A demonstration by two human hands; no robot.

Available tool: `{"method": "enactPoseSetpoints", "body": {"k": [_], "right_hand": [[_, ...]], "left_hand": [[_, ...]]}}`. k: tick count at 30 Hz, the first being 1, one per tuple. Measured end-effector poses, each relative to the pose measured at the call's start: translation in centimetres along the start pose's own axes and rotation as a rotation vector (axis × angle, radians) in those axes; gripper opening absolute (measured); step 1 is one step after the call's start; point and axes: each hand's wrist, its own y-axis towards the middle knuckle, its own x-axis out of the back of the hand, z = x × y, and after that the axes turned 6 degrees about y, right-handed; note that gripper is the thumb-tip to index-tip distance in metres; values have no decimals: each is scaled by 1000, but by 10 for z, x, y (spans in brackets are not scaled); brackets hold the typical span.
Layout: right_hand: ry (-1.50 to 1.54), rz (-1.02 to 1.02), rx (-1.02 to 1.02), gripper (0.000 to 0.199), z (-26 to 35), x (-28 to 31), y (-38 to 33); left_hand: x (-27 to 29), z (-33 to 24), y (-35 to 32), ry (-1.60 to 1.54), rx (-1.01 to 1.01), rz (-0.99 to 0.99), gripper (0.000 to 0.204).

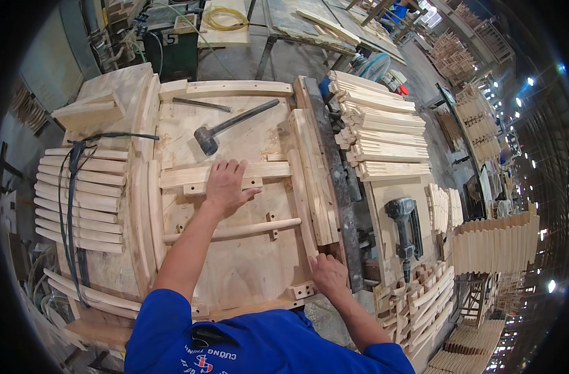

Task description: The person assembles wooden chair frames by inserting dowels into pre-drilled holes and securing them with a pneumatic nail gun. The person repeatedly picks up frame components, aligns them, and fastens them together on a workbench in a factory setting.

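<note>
On a plywood jig board [234, 274], wooden parts are laid out as a frame. My left hand [226, 188] rests on the wide wooden crosspiece [272, 169], thumb spread and fingers lying over it. Below, a thin rounded rung [253, 229] runs between the left post [155, 212] and the right post [301, 202]. The near end of the right post is in my right hand [329, 274], whose fingers are curled on it. Beyond my left hand lie a black-headed mallet [206, 141] and a thin dark metal bar [201, 105].
Curved slats [79, 199] are stacked at left beside a black strap [72, 187]. A dark metal rail [334, 187] edges the jig at right. Past it are stacked wooden parts [384, 118] and a nail gun [401, 224]. A yellow hose [225, 19] is coiled at the back.
</note>
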Motion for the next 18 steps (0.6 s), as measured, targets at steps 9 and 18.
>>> {"method": "enactPoseSetpoints", "body": {"k": [9, 18], "right_hand": [[-20, 184, -50, 44, 14, 16, 0], [58, 119, -94, 44, 14, 14, -9]], "left_hand": [[4, -1, -1, 7, 26, -26, 88], [19, 17, -19, 53, 133, 14, 91]]}}
